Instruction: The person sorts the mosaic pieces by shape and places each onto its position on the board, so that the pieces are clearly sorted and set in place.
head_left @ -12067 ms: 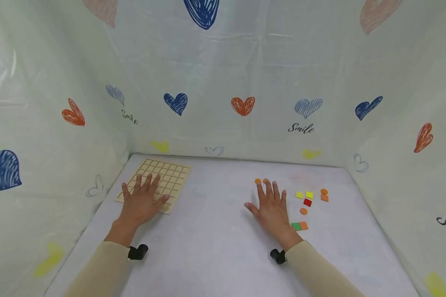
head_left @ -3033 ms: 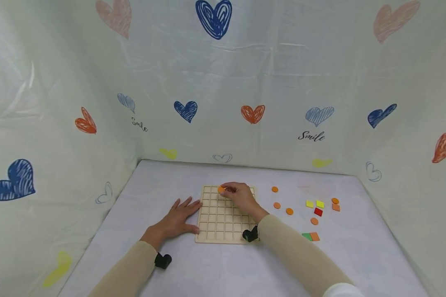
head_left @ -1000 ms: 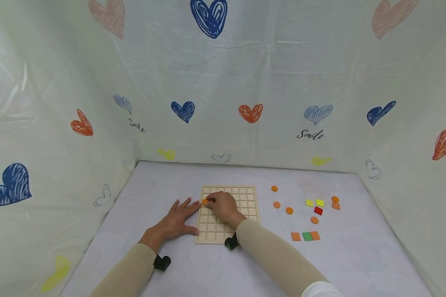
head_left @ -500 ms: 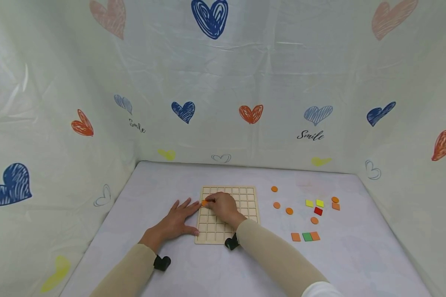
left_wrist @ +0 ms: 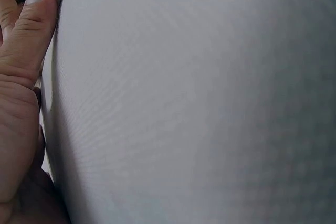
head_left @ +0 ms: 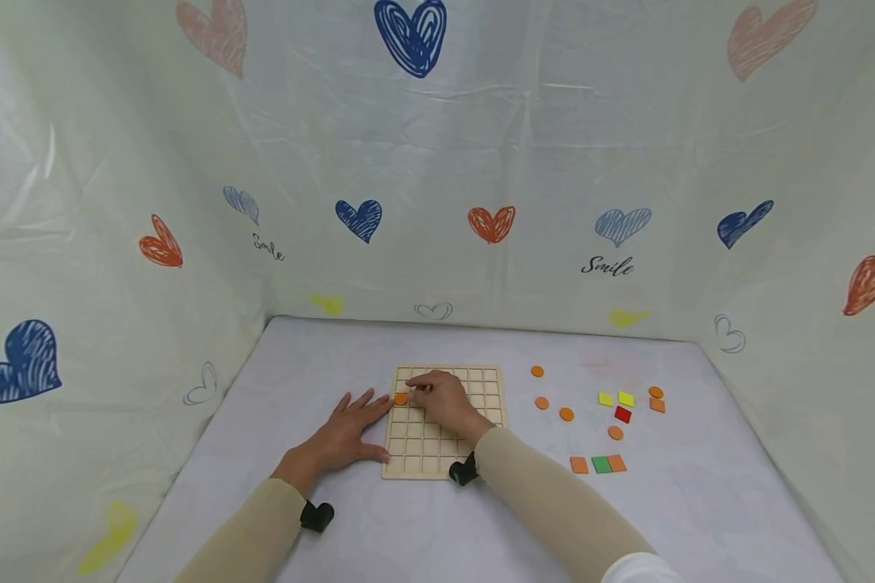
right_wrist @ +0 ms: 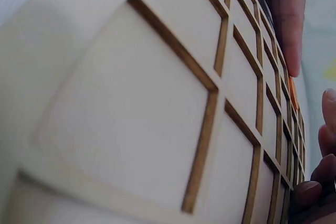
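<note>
A light wooden board with a raised grid (head_left: 430, 449) lies mid-table in the head view. One orange disc (head_left: 401, 399) sits in a cell of its left column. My left hand (head_left: 339, 437) has its fingers spread at the board's left edge, its thumb and a fingertip touching that edge. The thumb (left_wrist: 29, 30) lies against the board's side in the left wrist view. Over the board's upper left part, my right hand (head_left: 448, 402) hovers just right of the disc, fingers loosely bent, with nothing seen between them. It covers several cells.
Right of the board lie several orange discs (head_left: 537, 371), two yellow squares (head_left: 626, 399), a red square (head_left: 623, 414), a green square (head_left: 601, 465) and several orange squares (head_left: 579, 465). A white sheet printed with hearts hangs behind and at both sides.
About three seconds ago my right hand held the orange disc above the board's far side. It then brought it to the left column, let go and drew slightly away rightward. My left hand stayed put.
</note>
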`<state>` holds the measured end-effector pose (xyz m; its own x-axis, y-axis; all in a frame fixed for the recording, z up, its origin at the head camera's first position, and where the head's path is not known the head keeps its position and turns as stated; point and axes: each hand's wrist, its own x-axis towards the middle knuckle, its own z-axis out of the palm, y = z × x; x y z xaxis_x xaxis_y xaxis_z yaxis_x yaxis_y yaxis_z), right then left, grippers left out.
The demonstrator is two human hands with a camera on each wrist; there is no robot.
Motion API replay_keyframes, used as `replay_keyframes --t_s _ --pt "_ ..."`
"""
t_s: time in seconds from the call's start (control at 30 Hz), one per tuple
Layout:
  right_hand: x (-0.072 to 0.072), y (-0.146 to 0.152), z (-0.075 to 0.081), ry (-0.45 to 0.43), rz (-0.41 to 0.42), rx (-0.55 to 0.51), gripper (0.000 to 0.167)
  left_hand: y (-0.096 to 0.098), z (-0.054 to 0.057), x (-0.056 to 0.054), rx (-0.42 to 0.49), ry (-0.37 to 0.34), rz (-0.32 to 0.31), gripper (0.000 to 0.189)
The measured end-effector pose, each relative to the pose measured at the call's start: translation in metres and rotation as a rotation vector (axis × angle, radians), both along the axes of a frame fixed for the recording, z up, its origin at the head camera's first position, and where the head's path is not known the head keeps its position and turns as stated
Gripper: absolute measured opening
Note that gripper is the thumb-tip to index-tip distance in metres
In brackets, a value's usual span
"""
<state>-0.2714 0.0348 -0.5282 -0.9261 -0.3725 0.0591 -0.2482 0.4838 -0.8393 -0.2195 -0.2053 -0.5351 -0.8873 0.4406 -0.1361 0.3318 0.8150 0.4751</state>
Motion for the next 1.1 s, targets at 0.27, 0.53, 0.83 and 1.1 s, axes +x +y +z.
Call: replay_keyframes --t_s 0.27,0.53,0.83,1.1 --pt "-0.007 0.022 0.01 0.016 -0.039 -0.001 0.025 -0.002 0.003 0.0 -0.045 0.014 -0.015 0.104" --pt "-0.014 0.07 0.031 0.037 -0.114 -0.016 0.026 0.0 0.009 -0.002 -0.075 0.005 -0.042 0.105" --pt "-0.023 0.137 0.039 0.08 -0.193 0.042 0.03 0.002 0.008 -0.001 -0.011 -0.027 0.001 0.105" --pt "-0.031 0.185 0.037 0.086 -0.224 0.095 0.034 0.002 0.008 0.001 0.008 -0.03 -0.005 0.105"
